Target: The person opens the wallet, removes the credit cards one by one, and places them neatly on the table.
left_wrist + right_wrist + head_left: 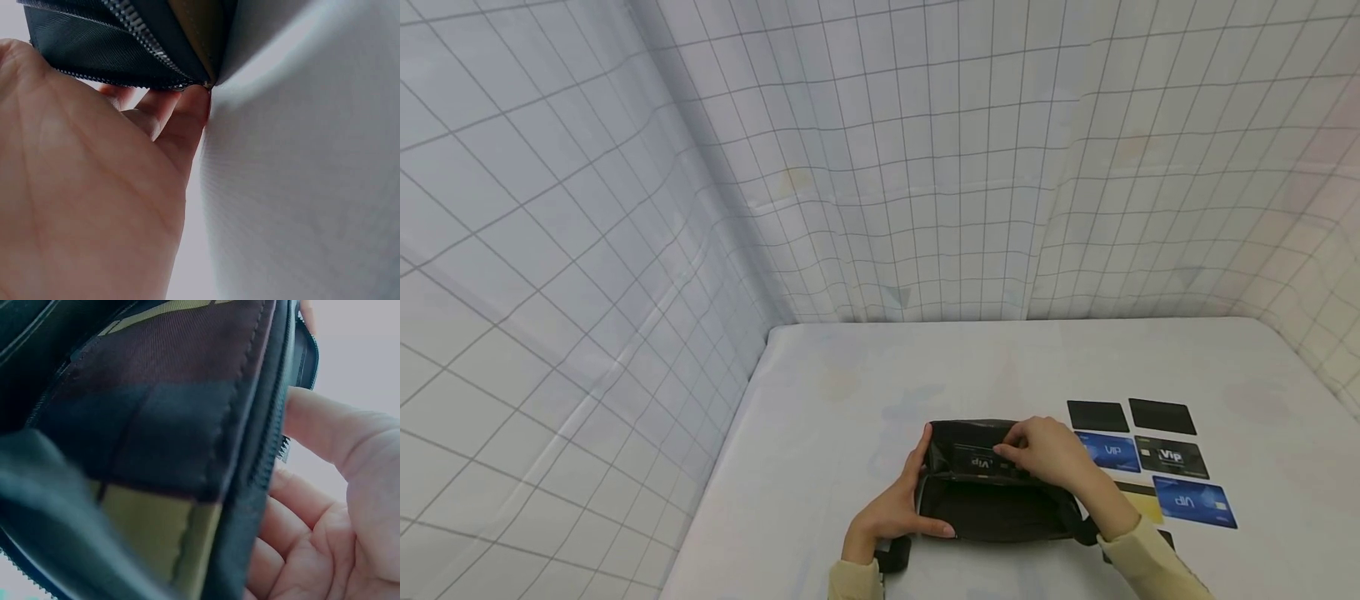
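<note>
A black zip-around wallet [1000,510] lies spread wide on the white table. My left hand [891,507] grips its left end, thumb at the near edge and fingers along the far side. The left wrist view has the fingertips [194,103] right at the wallet's zipped edge [137,84]. In the wallet's far half, a black Vip card [976,461] shows in a slot. My right hand [1051,450] pinches at the card's right end, covering part of it. From the right wrist, the thumb [319,419] and curled fingers lie behind the wallet's zipped divider [275,425].
Right of the wallet, several cards lie in rows: black cards [1097,416], blue VIP cards [1195,502], a black Vip card [1172,457] and a yellow one [1142,502]. The right forearm partly covers the nearest. A grid-patterned white curtain [925,167] stands behind the table [790,467].
</note>
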A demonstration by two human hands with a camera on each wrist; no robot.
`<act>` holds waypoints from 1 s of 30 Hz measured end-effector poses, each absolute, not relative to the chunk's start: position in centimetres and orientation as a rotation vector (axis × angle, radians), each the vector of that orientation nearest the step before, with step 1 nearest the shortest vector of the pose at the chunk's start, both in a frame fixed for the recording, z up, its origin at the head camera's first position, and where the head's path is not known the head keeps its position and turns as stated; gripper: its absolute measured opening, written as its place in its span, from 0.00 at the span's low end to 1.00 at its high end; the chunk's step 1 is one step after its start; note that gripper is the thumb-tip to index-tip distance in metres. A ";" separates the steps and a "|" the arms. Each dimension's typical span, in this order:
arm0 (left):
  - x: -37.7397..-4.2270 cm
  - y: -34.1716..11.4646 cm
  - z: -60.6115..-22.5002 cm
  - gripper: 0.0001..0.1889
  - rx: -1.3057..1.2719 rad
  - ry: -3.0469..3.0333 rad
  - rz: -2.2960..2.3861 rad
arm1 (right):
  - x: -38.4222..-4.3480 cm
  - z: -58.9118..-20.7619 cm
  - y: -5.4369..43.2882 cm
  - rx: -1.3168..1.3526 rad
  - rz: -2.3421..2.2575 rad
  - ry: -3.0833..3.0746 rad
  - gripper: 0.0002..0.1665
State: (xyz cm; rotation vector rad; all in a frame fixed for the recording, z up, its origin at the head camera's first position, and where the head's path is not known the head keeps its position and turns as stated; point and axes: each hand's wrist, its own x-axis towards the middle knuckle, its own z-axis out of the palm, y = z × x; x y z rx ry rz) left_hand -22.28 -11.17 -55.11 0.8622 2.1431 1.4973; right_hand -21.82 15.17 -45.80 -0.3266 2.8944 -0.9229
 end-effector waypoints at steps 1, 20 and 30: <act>-22.3 -11.2 -55.1 0.66 0.861 2.143 1.500 | -21.8 -45.9 15.2 -0.326 -0.918 2.900 0.08; -22.4 -11.3 -54.7 0.65 0.896 2.107 1.513 | -21.9 -45.8 15.3 -0.364 -0.881 2.966 0.08; -22.2 -11.3 -55.0 0.64 0.834 2.106 1.514 | -21.6 -45.8 15.1 -0.337 -0.805 2.953 0.10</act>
